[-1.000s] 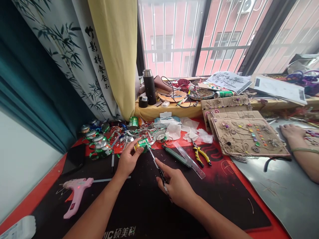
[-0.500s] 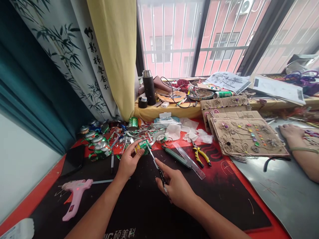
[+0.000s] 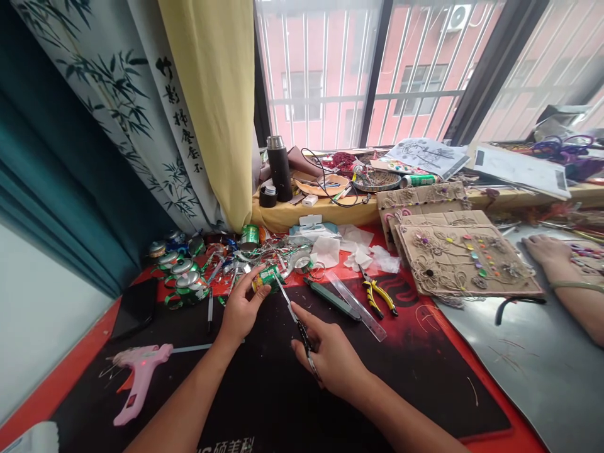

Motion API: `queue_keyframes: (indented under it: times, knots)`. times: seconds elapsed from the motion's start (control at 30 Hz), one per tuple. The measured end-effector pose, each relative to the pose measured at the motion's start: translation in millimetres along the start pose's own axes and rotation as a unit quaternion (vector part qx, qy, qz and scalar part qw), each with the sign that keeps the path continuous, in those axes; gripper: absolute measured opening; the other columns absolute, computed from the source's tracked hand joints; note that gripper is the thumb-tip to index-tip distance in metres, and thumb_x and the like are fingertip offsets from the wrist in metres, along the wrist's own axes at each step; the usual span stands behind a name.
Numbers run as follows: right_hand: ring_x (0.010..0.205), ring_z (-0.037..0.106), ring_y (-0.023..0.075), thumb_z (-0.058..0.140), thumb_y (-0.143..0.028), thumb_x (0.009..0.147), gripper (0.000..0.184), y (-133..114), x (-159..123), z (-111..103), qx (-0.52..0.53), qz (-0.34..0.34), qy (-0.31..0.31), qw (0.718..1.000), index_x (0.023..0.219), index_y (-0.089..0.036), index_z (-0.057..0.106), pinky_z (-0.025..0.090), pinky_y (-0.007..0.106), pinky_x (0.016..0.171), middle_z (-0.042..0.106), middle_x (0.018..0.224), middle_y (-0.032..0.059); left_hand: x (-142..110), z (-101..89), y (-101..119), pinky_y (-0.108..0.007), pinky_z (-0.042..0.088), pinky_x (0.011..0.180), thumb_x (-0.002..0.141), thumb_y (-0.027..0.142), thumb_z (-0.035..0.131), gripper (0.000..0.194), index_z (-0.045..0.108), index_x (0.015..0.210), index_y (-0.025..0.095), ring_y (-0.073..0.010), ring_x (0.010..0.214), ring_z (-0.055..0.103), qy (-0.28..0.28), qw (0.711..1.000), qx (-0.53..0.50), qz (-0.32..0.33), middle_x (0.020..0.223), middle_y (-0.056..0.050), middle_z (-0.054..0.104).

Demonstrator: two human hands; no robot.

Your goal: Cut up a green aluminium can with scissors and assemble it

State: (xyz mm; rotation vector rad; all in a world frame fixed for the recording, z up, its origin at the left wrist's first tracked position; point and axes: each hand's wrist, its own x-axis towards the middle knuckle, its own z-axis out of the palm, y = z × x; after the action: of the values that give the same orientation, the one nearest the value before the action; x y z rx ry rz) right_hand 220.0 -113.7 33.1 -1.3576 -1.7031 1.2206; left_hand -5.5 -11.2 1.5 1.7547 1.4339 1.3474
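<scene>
While the surface [image 3: 56,385] ran out of view at the bottom, the right hand [image 3: 333,352] and left hand [image 3: 242,308] were each closed. Scissors [image 3: 289,304] filled the right, their handles partly covered; a green can piece [image 3: 265,279], partly hidden, was pinched in the left. It lay at the fingertips, just beside the blades; whether they touched was hard to make out.

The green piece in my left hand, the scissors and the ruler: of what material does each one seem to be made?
Green piece: probably thin metal, glossy; its shiny, printed surface resembles a drinks can.
Scissors: the silvery blade suggests polished steel; the dark, speckled handle could be plastic or coated metal.
Ruler: likely clear plastic, because it looks see-through.
</scene>
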Motion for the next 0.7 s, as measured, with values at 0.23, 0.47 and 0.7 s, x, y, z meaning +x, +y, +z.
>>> queue_keyframes:
  times: [0.23,0.47,0.7]
  knots:
    - [0.037,0.044,0.0057,0.063,-0.018,0.097,0.071,0.3,0.9,0.5,0.011,0.017,-0.009,1.0,0.166,-0.024,0.049,0.028,0.017,0.041,0.052,0.06,-0.0102,-4.5,3.0,3.9,-0.047,0.046,0.116,0.097,0.051,0.071,0.045,0.073,0.137,0.03,-0.0307,0.128,0.065,0.001,1.0,0.026,0.017,0.135,-0.009,0.072]
    - [0.035,0.051,0.0087,0.06,-0.021,0.098,0.07,1.5,1.5,2.3,0.031,0.025,-0.018,0.999,0.167,-0.025,0.047,0.036,0.016,0.037,0.054,0.061,-0.0098,-2.4,5.7,3.1,-0.051,0.041,0.12,0.095,0.06,0.07,0.052,0.07,0.137,0.03,-0.0332,0.135,0.062,0.003,1.0,0.016,0.006,0.142,-0.01,0.069]
    - [0.036,0.05,0.0079,0.064,-0.021,0.095,0.074,2.9,3.4,1.1,0.023,0.009,-0.012,1.0,0.167,-0.029,0.047,0.035,0.015,0.037,0.053,0.063,-0.0097,-0.4,2.3,4.0,-0.036,0.057,0.072,0.092,0.075,0.066,0.072,0.066,0.144,0.025,-0.0264,0.086,0.071,-0.016,0.987,-0.123,-0.101,0.095,-0.006,0.074]
